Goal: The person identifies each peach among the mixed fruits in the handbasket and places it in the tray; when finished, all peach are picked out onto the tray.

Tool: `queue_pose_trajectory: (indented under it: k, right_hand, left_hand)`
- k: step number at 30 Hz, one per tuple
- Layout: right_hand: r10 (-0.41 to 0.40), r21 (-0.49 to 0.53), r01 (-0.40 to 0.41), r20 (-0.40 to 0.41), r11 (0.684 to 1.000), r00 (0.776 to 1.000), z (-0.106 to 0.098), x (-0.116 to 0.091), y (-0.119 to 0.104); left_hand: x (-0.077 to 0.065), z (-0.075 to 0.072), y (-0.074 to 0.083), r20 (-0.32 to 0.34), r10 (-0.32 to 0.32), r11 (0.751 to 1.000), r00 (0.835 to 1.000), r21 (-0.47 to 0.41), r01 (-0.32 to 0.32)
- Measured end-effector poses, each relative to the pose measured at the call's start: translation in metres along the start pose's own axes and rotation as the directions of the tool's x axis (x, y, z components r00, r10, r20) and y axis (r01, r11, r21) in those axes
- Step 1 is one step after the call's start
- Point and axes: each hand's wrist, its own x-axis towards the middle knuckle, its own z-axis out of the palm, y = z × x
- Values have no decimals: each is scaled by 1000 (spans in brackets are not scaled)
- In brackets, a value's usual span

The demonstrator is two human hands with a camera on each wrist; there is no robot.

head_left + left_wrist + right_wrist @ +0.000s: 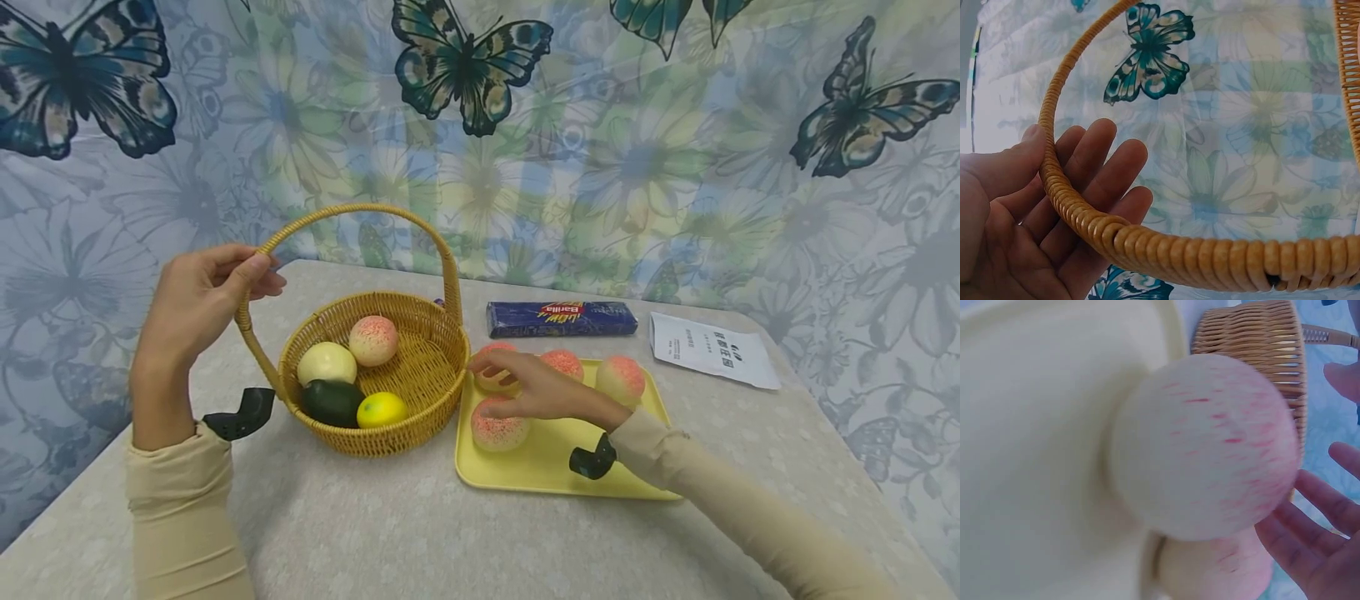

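Note:
My left hand (197, 300) pinches the arched handle (367, 207) of a wicker basket (397, 439) on its left side, thumb on one side and fingers on the other. Inside the basket are a peach (373, 340), a pale round fruit (327, 365), a dark green oval fruit or vegetable (332, 405) and a lemon (382, 410). My right hand (543, 389) reaches over the left end of a yellow tray (558, 482), fingers spread at the front-left peach (498, 432). Behind it, another peach (495, 377) is partly covered by that hand.
Two more peaches lie on the tray, one at the back middle (562, 364) and one at the back right (621, 380). A blue Barilla box (561, 320) lies behind the tray. A white printed packet (712, 350) is at the back right. A butterfly-patterned curtain (487, 183) hangs behind the table.

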Motion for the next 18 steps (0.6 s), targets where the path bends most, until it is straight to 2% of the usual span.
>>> queue_pose_trajectory:
  k: [3, 10, 18]
  right_hand:
    - [-32, -43, 31, -7, 999, 999, -2, 12, -9]
    - [-41, -190, 42, 11, 981, 999, -10, 40, -30]
    - [-27, -261, 43, 64, 964, 998, -15, 68, -38]
  left_hand:
    - [-1, 0, 0, -2, 0, 1000, 1000, -5, 0]
    - [-1, 0, 2, 0, -4, 1000, 1000, -9, 4]
    - [-2, 0, 2, -1, 8, 1000, 1000, -21, -8]
